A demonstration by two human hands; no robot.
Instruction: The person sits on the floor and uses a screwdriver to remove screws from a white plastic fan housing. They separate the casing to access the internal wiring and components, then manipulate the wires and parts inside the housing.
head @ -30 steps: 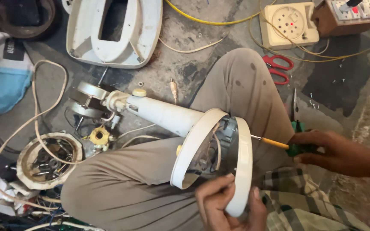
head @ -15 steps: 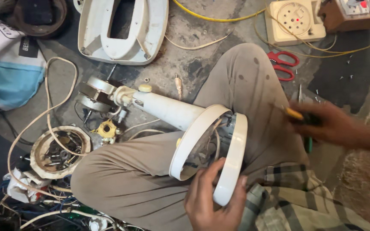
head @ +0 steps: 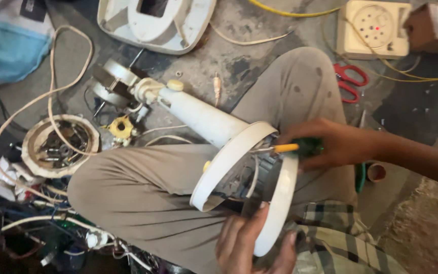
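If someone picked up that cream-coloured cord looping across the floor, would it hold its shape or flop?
The cream cord would probably flop: it lies in loose curves on the floor. It looks thin, so likely light. One end runs into the wire tangle, so it might snag.

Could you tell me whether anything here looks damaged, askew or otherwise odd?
Yes: the white fan base is split open on the person's lap, its wiring exposed. The right hand pokes a screwdriver into the gap; the left hand steadies the rim. Loose wires tangle on the floor beside a bowl of parts.
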